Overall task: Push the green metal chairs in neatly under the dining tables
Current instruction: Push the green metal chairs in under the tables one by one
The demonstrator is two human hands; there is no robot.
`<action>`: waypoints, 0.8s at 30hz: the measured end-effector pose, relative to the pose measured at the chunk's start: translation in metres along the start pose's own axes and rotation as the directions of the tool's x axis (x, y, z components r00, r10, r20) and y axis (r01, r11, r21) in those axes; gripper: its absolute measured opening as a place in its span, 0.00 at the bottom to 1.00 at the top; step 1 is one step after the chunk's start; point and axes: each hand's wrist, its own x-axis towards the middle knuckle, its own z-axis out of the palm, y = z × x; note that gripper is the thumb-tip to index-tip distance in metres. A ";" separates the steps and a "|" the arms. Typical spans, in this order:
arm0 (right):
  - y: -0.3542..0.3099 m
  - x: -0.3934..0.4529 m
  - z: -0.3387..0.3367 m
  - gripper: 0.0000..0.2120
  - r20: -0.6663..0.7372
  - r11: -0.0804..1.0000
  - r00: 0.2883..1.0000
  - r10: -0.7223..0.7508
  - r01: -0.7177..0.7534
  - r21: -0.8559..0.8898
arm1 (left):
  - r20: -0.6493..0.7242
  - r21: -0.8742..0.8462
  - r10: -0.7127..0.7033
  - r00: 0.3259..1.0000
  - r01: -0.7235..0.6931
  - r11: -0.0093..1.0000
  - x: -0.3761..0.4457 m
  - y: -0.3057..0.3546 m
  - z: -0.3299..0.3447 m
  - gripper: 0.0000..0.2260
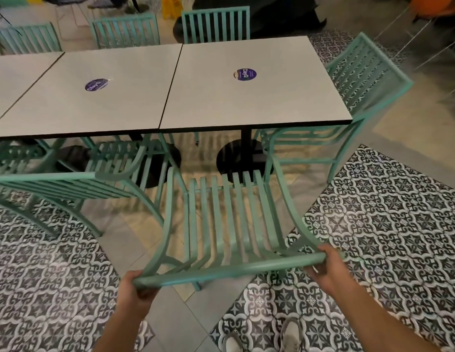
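Patterned floor tiles [389, 224] beneath the right-hand dining table [246, 97], before which my left hand [135, 288] and right hand [328, 268] grasp the green chair's [229, 219] top rail.

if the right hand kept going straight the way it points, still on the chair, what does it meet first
The right hand grips the top rail of the near chair and points toward the right-hand table. Going on, the chair's seat would probably slide under that table's near edge and meet the black pedestal first, though depth is unclear.
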 end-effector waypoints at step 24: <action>-0.012 0.035 0.135 0.13 0.010 0.989 1.000 0.023 -0.024 0.143 | -0.010 0.135 0.044 0.999 -0.042 0.990 0.101 0.131 0.072 0.08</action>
